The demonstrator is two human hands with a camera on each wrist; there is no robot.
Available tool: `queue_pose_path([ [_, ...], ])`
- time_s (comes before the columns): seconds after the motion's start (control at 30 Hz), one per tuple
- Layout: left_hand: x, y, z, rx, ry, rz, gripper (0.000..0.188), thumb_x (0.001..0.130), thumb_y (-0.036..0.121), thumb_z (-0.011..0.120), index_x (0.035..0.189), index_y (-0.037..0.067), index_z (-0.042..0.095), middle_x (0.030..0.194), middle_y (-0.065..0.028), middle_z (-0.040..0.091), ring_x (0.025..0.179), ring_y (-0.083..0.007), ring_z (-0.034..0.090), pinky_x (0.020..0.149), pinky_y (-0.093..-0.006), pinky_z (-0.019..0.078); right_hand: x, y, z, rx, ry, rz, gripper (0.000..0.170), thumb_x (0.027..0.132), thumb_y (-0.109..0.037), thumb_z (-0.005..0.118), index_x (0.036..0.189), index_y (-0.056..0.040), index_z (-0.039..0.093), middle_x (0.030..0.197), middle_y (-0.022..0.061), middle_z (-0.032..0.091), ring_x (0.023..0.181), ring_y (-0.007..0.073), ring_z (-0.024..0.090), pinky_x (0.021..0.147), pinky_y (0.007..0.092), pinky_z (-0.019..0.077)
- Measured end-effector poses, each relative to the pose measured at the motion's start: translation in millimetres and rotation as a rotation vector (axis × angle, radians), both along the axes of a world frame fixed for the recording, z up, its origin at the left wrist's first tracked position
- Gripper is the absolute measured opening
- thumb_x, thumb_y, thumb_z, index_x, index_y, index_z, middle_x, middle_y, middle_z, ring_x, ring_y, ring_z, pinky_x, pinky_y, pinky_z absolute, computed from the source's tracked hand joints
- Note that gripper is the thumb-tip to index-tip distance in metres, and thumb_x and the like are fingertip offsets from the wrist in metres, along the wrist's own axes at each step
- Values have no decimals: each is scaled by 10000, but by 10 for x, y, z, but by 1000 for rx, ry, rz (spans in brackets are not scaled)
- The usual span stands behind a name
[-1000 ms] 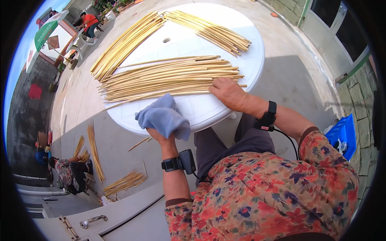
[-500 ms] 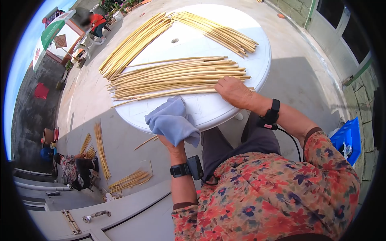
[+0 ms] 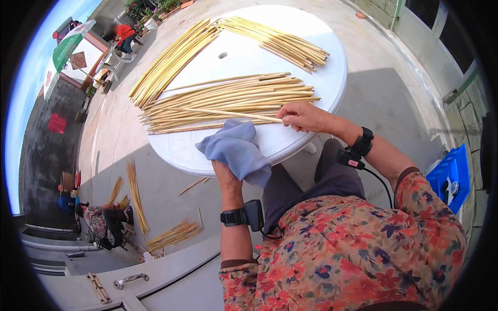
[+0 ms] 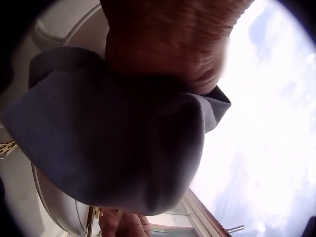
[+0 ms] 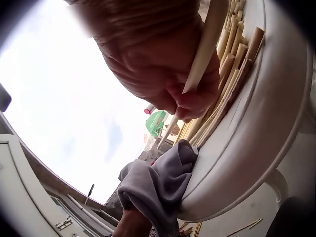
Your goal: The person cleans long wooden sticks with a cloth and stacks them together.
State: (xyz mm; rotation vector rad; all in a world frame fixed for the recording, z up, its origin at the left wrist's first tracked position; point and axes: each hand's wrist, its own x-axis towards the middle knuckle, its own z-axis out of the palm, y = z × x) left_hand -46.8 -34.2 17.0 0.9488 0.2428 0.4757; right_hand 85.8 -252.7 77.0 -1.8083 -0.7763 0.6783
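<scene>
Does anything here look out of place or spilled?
Maybe the loose sticks on the ground near the table: they lie apart from the piles on top, as if dropped. I see nothing spilled.

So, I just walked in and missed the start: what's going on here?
With the right hand, a person at a white table pinches a pale stick over the near pile. The left hand, partly hidden, holds a blue-grey cloth. Farther back lie a left bundle and a right bundle.
</scene>
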Motion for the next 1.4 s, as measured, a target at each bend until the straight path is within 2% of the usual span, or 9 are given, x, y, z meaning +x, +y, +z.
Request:
queue_pose_path([
  [0.27, 303, -386, 281, -45, 6, -25, 214, 874, 212, 494, 1001, 40, 496, 913, -46, 555, 778, -150, 577, 660, -279, 511, -481, 201, -35, 58, 174, 72, 211, 841, -140, 468, 1001, -14, 522, 699, 25, 519, 582, 96, 502, 483, 233, 426],
  [0.4, 442, -357, 225, 443, -28, 192, 113, 879, 180, 478, 903, 69, 490, 816, -21, 514, 690, -133, 538, 591, -265, 489, -731, 293, -42, 86, -44, 53, 221, 871, -131, 404, 1049, -9, 450, 752, 140, 575, 679, 267, 582, 577, 353, 463],
  [0.47, 369, -180, 98, 415, -43, 192, 116, 879, 181, 478, 903, 69, 490, 817, -21, 512, 685, -135, 535, 593, -264, 486, -865, 348, -67, 62, -163, 84, 228, 883, -144, 394, 1075, -23, 395, 741, 191, 572, 710, 364, 571, 634, 419, 452],
  [0.6, 365, -77, 163, 370, -44, 294, 130, 880, 184, 463, 901, 59, 490, 813, -33, 517, 665, -151, 532, 584, -273, 483, -929, 229, -209, -15, -397, 34, 221, 885, -174, 414, 1047, -24, 416, 733, 185, 570, 699, 363, 570, 619, 435, 448],
  [0.7, 313, 162, 365, -22, -5, 235, 159, 886, 174, 415, 911, 36, 489, 830, -66, 540, 678, -176, 551, 570, -290, 496, -930, -77, -216, -211, -494, 132, 291, 858, -148, 467, 1127, -51, 414, 783, 154, 571, 717, 339, 572, 606, 394, 468],
  [1.1, 269, 393, 395, 36, 75, 242, 266, 884, 215, 358, 943, -10, 487, 820, -117, 541, 689, -240, 564, 589, -338, 513, -1131, -1698, -658, -233, -820, -137, 274, 764, -120, 591, 1035, -111, 549, 696, 52, 514, 640, 229, 536, 546, 309, 456],
  [1.2, 191, 536, 392, -59, 72, 352, 301, 889, 259, 371, 967, -12, 476, 834, -114, 540, 681, -237, 563, 581, -345, 512, -1171, -1934, -641, -195, -718, -267, 253, 787, -118, 581, 1038, -98, 563, 710, 51, 534, 642, 175, 538, 559, 278, 448],
  [1.27, 111, 512, 392, 2, 67, 258, 317, 890, 282, 381, 990, -5, 471, 853, -108, 540, 703, -235, 563, 599, -340, 511, -1185, -1933, -559, -17, -316, -516, 270, 812, -98, 563, 1078, -55, 545, 743, -1, 527, 617, 99, 492, 577, 227, 420],
  [1.4, 167, 200, 314, 96, 83, 145, 429, 881, 375, 436, 1131, 28, 402, 1035, -91, 495, 909, -218, 519, 772, -335, 477, -979, -1469, -495, 137, -137, -483, 270, 853, -117, 516, 1110, -38, 524, 748, -23, 498, 648, 56, 456, 598, 203, 403],
])
